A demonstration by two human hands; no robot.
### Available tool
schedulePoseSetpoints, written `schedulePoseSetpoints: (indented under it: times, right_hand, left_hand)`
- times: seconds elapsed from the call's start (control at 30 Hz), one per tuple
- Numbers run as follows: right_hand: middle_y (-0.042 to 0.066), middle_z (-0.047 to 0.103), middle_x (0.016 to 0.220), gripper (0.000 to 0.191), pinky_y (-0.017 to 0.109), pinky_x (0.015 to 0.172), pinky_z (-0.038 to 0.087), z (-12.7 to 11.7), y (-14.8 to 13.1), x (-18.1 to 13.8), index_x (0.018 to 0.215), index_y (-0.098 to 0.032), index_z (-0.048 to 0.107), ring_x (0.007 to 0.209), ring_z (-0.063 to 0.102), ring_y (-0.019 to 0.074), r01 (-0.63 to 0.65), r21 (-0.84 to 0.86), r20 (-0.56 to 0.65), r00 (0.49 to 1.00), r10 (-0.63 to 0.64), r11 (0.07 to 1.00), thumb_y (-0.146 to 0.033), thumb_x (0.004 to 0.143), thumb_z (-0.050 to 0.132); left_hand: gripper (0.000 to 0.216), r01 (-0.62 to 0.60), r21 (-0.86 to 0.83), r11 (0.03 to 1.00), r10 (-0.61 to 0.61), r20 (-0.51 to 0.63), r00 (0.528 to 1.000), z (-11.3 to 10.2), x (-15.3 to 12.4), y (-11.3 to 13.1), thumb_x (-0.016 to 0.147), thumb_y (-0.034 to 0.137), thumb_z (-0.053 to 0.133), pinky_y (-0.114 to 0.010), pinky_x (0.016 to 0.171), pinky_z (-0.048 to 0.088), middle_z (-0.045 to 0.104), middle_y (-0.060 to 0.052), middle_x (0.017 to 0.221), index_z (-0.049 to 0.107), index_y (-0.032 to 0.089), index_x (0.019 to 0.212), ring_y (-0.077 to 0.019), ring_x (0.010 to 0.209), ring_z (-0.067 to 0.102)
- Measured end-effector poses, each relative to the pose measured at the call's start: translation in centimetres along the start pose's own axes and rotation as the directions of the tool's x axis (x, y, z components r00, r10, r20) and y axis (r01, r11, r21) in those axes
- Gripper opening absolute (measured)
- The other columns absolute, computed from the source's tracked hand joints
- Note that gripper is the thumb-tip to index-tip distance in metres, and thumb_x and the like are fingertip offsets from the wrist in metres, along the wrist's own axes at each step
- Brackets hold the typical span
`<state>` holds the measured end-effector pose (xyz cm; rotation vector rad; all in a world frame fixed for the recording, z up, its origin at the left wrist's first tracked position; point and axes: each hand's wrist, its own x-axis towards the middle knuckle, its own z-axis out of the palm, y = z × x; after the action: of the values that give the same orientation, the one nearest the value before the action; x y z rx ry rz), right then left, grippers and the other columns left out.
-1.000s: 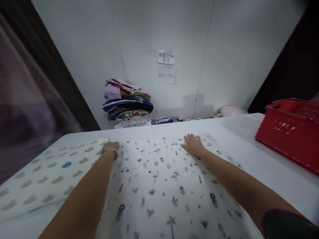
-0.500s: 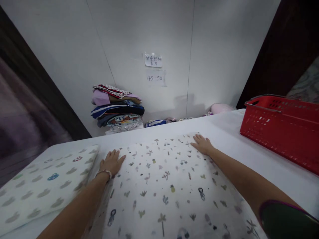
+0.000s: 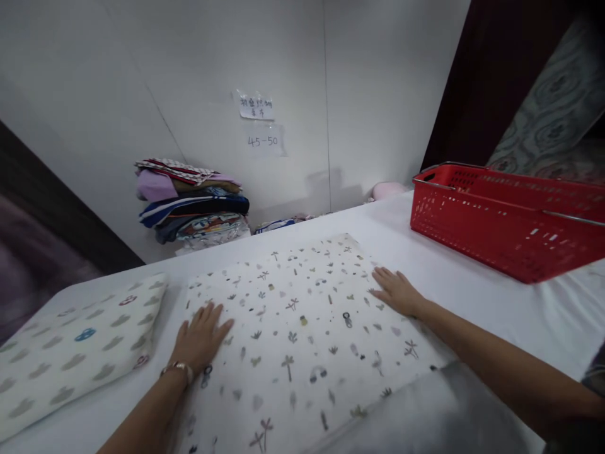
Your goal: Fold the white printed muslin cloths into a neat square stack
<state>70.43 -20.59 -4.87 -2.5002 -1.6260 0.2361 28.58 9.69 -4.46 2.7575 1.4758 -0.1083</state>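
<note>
Both hands flat, palms down, on the white printed fabric sheet with small cactus and palm motifs [image 3: 302,328]. It lies spread on the white-covered worktop [image 3: 463,277], roughly centre, far corner pointing at the wall.

Left hand [image 3: 201,337]: fingers spread, resting on the sheet's left side near its edge, metal bracelet [image 3: 178,367] on the wrist. Right hand [image 3: 396,291]: fingers loosely spread, pressing the sheet's right edge. Neither is pinching or gripping anything; this is flat contact only.

Step in hand looks like smoothing the sheet flat. To do it well, my read:
- Keep palms flat, light pressure, and stroke outward from centre to edges so wrinkles leave instead of bunching.
- Anchor with one hand while the other sweeps, or the thin cloth will slide on the worktop cover.
- The near right corner looks blurred and grey; can't tell whether it's folded under or hanging off the worktop. Check it.
- Keep edges straight and corners square.

Surroundings: a white pillow with a grey-green leaf print [image 3: 70,353] sits just beside the sheet on the left, apart from the left hand. A red perforated plastic basket with metal handles [image 3: 501,214] is well apart to the right. A stack of folded coloured textiles [image 3: 189,202] stands against the back wall, under two paper notes [image 3: 258,120].
</note>
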Motion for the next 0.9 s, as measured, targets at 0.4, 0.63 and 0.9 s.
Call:
schedulePoseSetpoints:
  times: [0.4,0.63,0.9]
  right_hand:
    - [0.009,0.067,0.092,0.050,0.028,0.058,0.048,-2.7,3.8,-9.0,0.113,-0.014,0.058,0.071,0.061,0.0176,-0.343,0.693,0.072,0.908,0.413,0.634,-0.049,0.080,0.045]
    - [0.003,0.062,0.067,0.040,0.025,0.051,0.038,-2.3,2.3,-15.0,0.101,-0.017,0.060,0.053,0.054,0.0134,-0.379,0.501,0.082,0.916,0.393,0.778,-0.048,0.081,0.045]
    - [0.003,0.061,0.069,0.026,0.025,0.056,0.036,-2.0,1.1,-17.2,0.073,-0.019,0.057,0.063,0.054,0.0153,-0.308,0.465,-0.023,0.933,0.359,0.830,-0.044,0.077,0.051]
  left_hand:
    - [0.060,-0.097,-0.046,0.994,0.093,-0.073,0.993,-0.8,-7.7,1.8,0.081,0.048,0.036,-0.047,0.107,0.025,0.029,-0.010,0.145,0.044,0.016,0.131,-0.0278,0.134,0.023]
    - [0.051,-0.437,-0.203,0.876,0.412,-0.152,0.898,-2.8,-9.7,12.2,0.083,0.048,0.039,-0.044,0.106,0.030,0.036,-0.008,0.141,0.054,0.018,0.121,-0.0266,0.131,0.031]
    - [0.032,-0.592,-0.473,0.652,0.611,-0.134,0.780,-4.2,-12.4,28.2,0.083,0.035,0.046,-0.036,0.100,0.038,0.057,-0.005,0.121,0.059,0.021,0.109,-0.0193,0.114,0.049]
